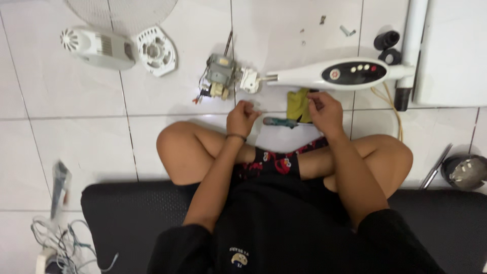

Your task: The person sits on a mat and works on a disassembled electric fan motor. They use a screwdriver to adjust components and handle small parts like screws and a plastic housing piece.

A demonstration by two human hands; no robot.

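White floor tiles [61, 147] carried the parts of a taken-apart fan. The person sat cross-legged on a black mat [122, 208], both hands held out over the floor ahead of the knees. The left hand [242, 117] was curled closed, fingers pinched together, though what it pinched was too small to tell. The right hand [324, 112] was also closed, its fingertips touching a yellow-green cloth [298, 105]. Between the 2 hands, on the tile, lay a teal-handled screwdriver [280, 122]. Just beyond the hands sat the bare fan motor [220, 76] with loose wires, beside the white control panel housing [337, 74] with its row of buttons. Farther left lay the white motor cover [99, 48].
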